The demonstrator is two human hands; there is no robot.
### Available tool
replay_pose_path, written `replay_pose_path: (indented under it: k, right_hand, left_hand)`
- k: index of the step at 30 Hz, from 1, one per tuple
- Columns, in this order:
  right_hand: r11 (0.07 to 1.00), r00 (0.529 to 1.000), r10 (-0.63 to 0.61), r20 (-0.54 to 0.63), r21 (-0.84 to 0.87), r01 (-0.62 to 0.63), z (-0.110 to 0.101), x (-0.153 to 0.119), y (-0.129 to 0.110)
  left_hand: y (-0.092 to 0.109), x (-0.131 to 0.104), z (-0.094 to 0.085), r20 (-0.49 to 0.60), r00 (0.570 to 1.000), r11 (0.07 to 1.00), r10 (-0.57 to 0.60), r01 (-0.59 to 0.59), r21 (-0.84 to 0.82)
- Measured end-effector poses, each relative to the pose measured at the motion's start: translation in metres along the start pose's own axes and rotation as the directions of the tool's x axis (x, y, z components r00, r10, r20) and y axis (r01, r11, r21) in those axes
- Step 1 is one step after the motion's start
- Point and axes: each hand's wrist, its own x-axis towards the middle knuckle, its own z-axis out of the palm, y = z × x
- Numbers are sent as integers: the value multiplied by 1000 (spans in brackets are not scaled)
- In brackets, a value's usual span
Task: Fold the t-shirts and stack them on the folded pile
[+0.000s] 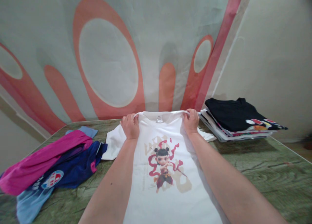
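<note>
At centre, the left hand [130, 126] and right hand [191, 120] pinch the shirt [168, 165] at its shoulders, apparently spreading it; the next move likely calls for even tension.

a person's l. hand [130, 126] & r. hand [191, 121] grip a white t-shirt [170, 199] by its shoulders, either side of the collar, at a wood-grain table [258, 172]. cartoon fig. [162, 172] w/ red ribbons on front. stacked shirts [227, 123], black on top, at r.; pink garment [53, 154] atop navy one [81, 167] at l.; backdrop [109, 61] w/ coral shapes behind.
</note>
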Motion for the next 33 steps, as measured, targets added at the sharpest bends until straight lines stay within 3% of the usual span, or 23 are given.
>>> replay_pose_path:
  k: [13,21,33]
  right_hand:
    - [996,992,-69,-104,55,75,0,3,6]
    - [995,986,-16,-166,89,31,-2,3,2]
    - [989,973,-17,-232,137,50,-6,7,-2]
  left_hand:
    - [-4,2,2,-119,993,999,-2,6,31]
    - [-3,1,1,-212,977,997,-31,15,-79]
    - [6,4,-13,-268,963,984,-35,-14,-177]
